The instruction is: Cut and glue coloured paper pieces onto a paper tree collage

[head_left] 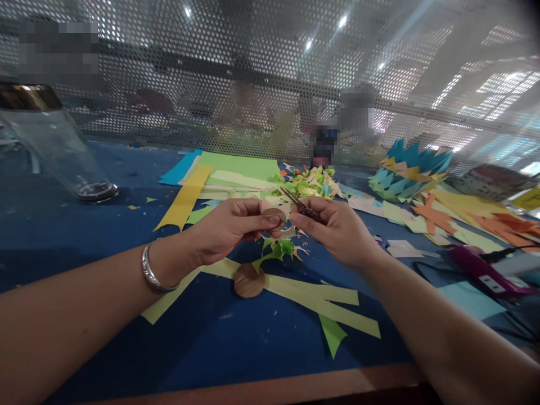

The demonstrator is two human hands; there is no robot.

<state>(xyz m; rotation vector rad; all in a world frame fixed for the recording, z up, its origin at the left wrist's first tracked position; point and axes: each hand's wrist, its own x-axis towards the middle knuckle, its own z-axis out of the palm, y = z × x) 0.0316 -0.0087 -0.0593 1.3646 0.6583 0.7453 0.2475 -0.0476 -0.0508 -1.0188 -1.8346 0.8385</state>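
My left hand (236, 225) is closed, pinching a round wooden disc (273, 216) between thumb and fingers. A pale strip of paper (270, 205) shows just behind that disc. My right hand (333, 225) is wrapped round a pair of small dark scissors (300, 205); their narrow blades point up and left, close to the disc, and the handles are mostly hidden. Below the hands, a second wooden disc (249, 280) lies on pale yellow-green paper strips (312, 292). Green paper scraps (280, 248) lie between the hands and this second disc.
Beyond the hands are green paper sheets (240, 163), a yellow strip (185, 197) and a heap of paper clippings (312, 183). A glass bottle (63, 146) stands left. Spiky folded paper (409, 169), a purple power strip (485, 270) and cables are right. A perforated metal screen (189, 73) rises behind.
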